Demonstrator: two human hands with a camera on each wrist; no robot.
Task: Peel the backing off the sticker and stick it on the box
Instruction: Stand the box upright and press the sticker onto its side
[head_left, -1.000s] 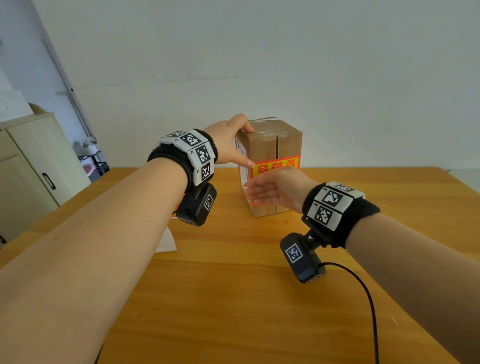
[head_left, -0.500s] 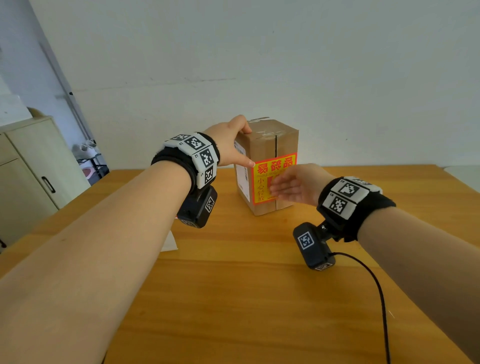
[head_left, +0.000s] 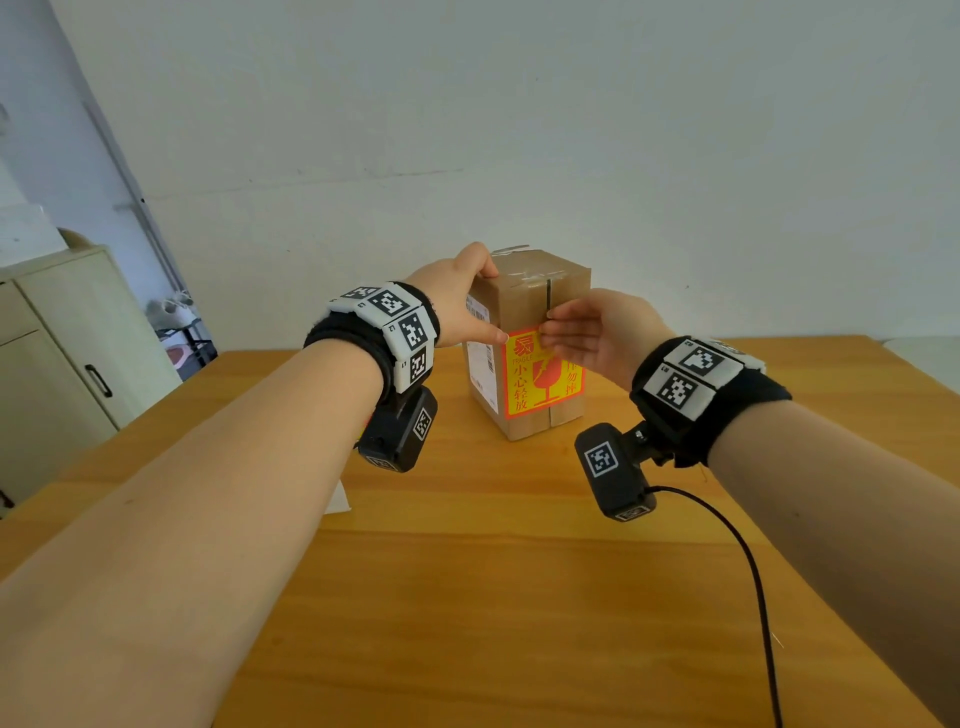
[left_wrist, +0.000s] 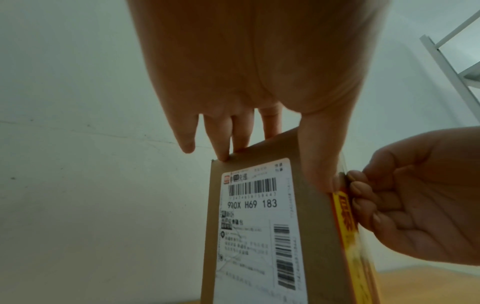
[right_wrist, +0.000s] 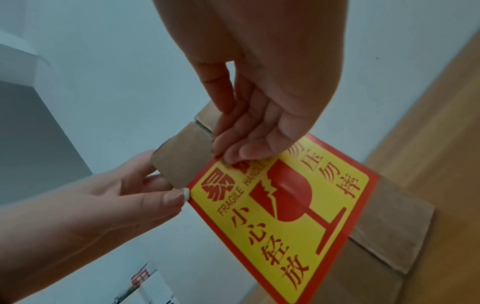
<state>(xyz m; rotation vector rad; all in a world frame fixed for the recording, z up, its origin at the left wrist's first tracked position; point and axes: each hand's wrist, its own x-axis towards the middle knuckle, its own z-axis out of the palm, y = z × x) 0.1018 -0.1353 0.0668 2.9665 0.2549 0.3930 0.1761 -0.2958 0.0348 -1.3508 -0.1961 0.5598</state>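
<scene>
The wooden worktop filled the lower part of the head view, with a pale wall behind it and a cream cabinet off to the left. Toward the far middle of the worktop stood the tall cardboard box, upright and taped along its top. A white shipping label with barcodes covered its left side.

On the face turned to the person lay the sticker, yellow with a red border, a broken-glass symbol, the word FRAGILE and red Chinese characters. It sat flat on the cardboard, its left edge running along the box's corner, with bare cardboard above and below it.

The left hand gripped the box's upper left corner: its fingers reached over the top edge while the thumb lay down the left side, its tip touching the sticker's upper left corner. That grip was grasping the box.

The right hand was released, fingers straight and close together, their tips pressing on the sticker's top edge near the middle of the face.

A small white piece of paper lay on the worktop beneath the left forearm, and a black cable trailed from the right wrist camera.
</scene>
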